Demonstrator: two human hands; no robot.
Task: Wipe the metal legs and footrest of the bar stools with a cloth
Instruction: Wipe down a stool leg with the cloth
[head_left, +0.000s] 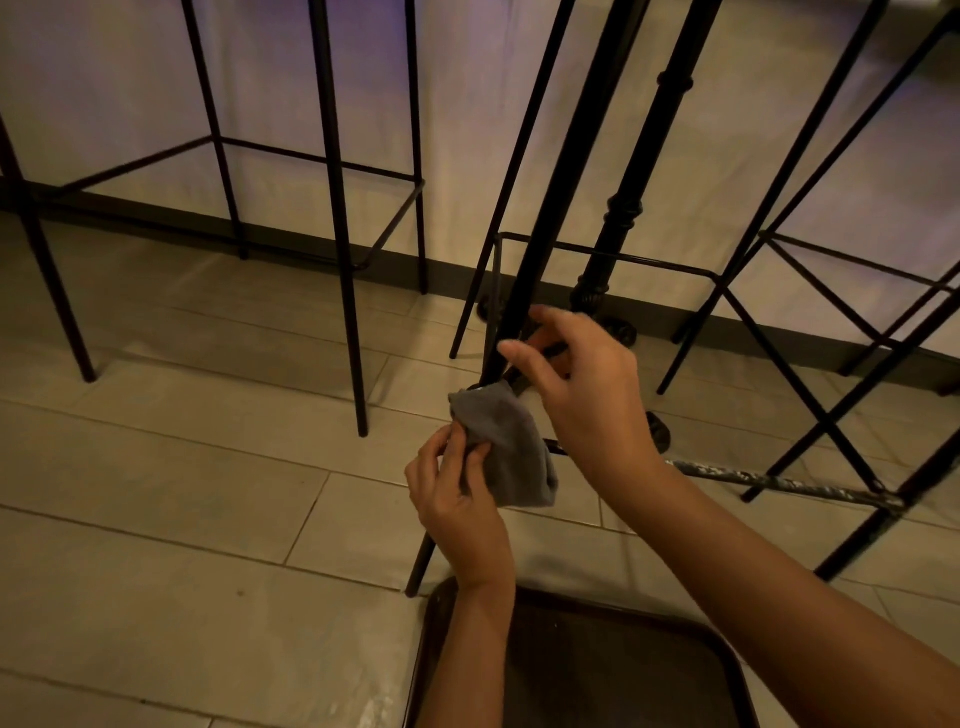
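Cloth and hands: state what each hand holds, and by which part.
Left hand pinches the grey cloth at its left edge. Right hand holds nothing, fingers loosely curved near the stool leg.

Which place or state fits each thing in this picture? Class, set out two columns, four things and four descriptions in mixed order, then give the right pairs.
Things:
1. cloth
2. left hand
3. right hand
4. footrest bar

Descriptions:
A. runs off to the right, with pale scuffed patches
B. grey, bunched against the stool leg
C. fingers curled by the leg, just above the cloth
D. pinches the cloth from below

Pairs: 1-B, 2-D, 3-C, 4-A
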